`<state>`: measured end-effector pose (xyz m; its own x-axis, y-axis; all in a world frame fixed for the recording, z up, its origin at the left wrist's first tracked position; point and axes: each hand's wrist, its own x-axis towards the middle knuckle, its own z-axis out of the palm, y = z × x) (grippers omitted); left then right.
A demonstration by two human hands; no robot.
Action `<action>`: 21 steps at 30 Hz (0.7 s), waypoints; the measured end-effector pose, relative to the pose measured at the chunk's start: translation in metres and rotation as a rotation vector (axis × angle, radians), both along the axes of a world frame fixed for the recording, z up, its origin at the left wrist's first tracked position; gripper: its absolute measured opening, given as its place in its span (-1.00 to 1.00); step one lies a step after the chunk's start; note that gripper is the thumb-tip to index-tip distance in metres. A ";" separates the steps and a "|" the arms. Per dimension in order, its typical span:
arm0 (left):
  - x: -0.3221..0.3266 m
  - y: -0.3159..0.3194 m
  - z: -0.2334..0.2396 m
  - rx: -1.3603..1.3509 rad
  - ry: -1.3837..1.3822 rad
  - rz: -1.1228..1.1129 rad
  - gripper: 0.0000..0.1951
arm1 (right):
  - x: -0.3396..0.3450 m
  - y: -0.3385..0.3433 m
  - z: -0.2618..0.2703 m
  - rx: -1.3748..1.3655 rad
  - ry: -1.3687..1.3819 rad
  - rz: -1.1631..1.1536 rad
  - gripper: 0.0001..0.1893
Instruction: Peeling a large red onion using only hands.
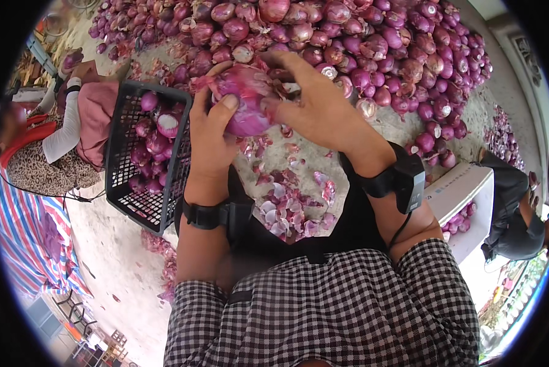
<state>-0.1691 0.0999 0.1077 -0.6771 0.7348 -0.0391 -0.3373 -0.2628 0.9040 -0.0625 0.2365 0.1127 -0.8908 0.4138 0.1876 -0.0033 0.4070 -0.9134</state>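
Observation:
My left hand (215,121) is closed around a large red onion (249,103), its thumb across the near side. On the onion's right side my right hand (313,105) has its fingers spread and blurred, with its thumb at the skin; papery skin shows between fingers and onion, and whether it grips any cannot be told. Behind both hands rises a big heap of red onions (384,55). Loose onion skins (283,206) lie on the floor between my legs.
Close on my left stands a black plastic crate (176,160) part filled with onions. A white box (462,183) holding onions is at the right. One person (63,151) sits at the far left, another (513,220) at the far right. A striped sheet (36,234) lies lower left.

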 end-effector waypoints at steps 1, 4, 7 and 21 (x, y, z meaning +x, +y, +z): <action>0.000 0.000 -0.001 -0.010 0.035 0.002 -0.47 | -0.001 -0.003 -0.002 -0.050 -0.002 0.040 -0.35; 0.000 0.001 -0.005 -0.017 0.102 0.016 -0.46 | 0.000 -0.005 0.007 -0.120 -0.066 0.088 -0.31; -0.002 0.001 -0.009 -0.003 0.151 0.027 -0.41 | 0.000 -0.007 0.006 -0.086 -0.031 0.094 -0.31; -0.011 -0.014 -0.004 0.155 -0.174 -0.200 -0.14 | 0.005 -0.001 0.021 -0.262 -0.020 0.195 -0.28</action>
<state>-0.1805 0.0859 0.1041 -0.5118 0.8589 -0.0190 -0.5422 -0.3057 0.7827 -0.0574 0.2355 0.1337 -0.9604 0.2672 0.0786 -0.0386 0.1518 -0.9877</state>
